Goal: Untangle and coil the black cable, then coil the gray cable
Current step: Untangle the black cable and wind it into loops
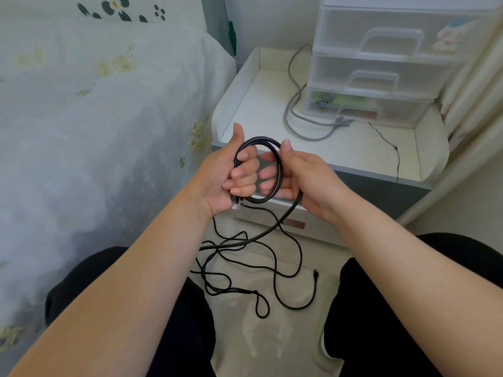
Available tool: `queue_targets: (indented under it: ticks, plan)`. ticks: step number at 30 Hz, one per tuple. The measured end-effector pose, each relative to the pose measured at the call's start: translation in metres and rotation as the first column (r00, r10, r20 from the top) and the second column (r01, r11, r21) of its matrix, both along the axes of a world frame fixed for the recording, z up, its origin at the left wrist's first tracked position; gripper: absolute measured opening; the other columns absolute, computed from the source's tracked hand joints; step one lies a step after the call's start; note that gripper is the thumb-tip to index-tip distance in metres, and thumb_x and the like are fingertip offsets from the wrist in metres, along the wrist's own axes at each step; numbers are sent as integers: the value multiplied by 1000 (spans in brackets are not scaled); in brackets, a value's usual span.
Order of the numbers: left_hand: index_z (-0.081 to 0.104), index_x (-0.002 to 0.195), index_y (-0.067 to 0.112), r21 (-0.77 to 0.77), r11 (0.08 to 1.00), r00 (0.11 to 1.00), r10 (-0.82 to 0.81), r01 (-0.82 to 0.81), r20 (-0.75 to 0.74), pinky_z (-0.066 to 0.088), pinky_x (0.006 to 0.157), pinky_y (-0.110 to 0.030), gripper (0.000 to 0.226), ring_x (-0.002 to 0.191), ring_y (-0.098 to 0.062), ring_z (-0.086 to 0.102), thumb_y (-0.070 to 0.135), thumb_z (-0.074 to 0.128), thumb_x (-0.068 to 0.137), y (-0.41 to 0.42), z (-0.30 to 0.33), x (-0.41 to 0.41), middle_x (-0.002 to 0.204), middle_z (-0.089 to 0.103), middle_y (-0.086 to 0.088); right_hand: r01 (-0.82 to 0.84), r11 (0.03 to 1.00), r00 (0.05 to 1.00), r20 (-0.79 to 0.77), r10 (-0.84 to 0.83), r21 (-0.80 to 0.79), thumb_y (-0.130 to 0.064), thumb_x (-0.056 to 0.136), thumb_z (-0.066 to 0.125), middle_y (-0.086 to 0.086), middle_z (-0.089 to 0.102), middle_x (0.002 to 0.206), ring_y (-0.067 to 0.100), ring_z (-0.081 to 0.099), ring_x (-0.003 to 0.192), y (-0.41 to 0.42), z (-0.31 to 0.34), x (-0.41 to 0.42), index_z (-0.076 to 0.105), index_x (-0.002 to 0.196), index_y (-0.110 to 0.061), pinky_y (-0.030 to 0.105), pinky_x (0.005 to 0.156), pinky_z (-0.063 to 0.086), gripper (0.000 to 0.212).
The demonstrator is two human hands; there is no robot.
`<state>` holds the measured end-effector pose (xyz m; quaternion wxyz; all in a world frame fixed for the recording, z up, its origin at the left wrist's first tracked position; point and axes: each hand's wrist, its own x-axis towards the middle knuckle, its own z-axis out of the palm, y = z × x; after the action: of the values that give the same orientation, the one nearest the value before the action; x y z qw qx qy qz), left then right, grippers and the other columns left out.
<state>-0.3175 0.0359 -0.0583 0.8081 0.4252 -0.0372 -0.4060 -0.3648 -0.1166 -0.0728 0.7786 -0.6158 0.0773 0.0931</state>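
Observation:
A thick black cable [279, 170] forms one round loop between my hands in front of the nightstand. My left hand [231, 172] grips the loop's left side, and the cable's clear plug sticks out below its palm. My right hand [304, 178] pinches the loop's right side. The cable's tail hangs down from there to a tangle of thinner black cord [272, 270] on the floor between my knees. The gray cable [299, 115] lies in loose curves on the nightstand top, its plug near the drawer unit.
The white nightstand [353, 159] has a raised rim and a translucent plastic drawer unit [381, 69] at its back. A thin black wire [392, 148] trails over its front edge. A bed with a floral cover [95, 118] is on the left.

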Motion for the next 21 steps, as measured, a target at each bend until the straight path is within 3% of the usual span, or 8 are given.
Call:
queue_targets:
  ticks: [3,7,11,14,16,18,21]
  plan:
    - [45,66,17,150,984,990,78,-94,114,17,28,-16,46,26,-3,21,43,34,102,-2,-1,-1,39,34,7,15,997,1000,-27,-13,71,-40,97,43,3,70,74,17,68,65,-3,-3,0,63,100,-10,34,74,59,37]
    - [52,70,14,147,986,992,62,-78,110,17,30,-17,46,30,-4,19,43,34,102,-1,-3,-3,41,25,8,23,999,999,-24,-22,40,-39,97,43,2,71,75,15,69,66,-2,-4,1,64,100,-11,33,73,59,35]
    - [43,65,18,198,979,987,25,-56,156,14,33,-18,48,34,-4,17,46,32,101,-3,0,-6,44,21,9,46,998,999,9,-46,-36,-41,98,42,2,71,73,17,69,64,-2,-1,1,64,95,-13,30,64,59,36]
    - [35,61,20,241,970,988,-20,-18,156,12,34,-19,48,35,-4,16,45,31,102,-1,4,-6,45,21,8,93,946,994,86,-69,-309,-44,97,44,5,71,71,19,69,62,-6,0,2,66,87,-14,38,67,59,38]
    - [36,61,21,254,967,991,-52,19,124,11,33,-18,50,35,-4,16,51,32,100,2,6,-6,47,20,8,178,789,978,195,-75,-588,-49,93,48,1,70,63,16,69,58,-14,-2,4,66,78,-18,43,72,58,39]
    - [36,62,21,272,961,989,-79,42,126,10,35,-19,51,36,-4,15,58,32,96,3,6,-7,48,19,9,209,702,970,233,-62,-681,-53,91,49,-2,65,55,15,65,52,-21,-2,6,65,74,-23,44,71,57,38]
    - [37,64,21,268,961,983,-110,68,145,11,34,-18,48,36,-3,16,53,31,99,2,6,-8,48,21,10,161,675,979,201,-19,-720,-49,96,42,-6,49,55,15,51,49,-19,-2,6,57,70,-30,43,64,56,36]
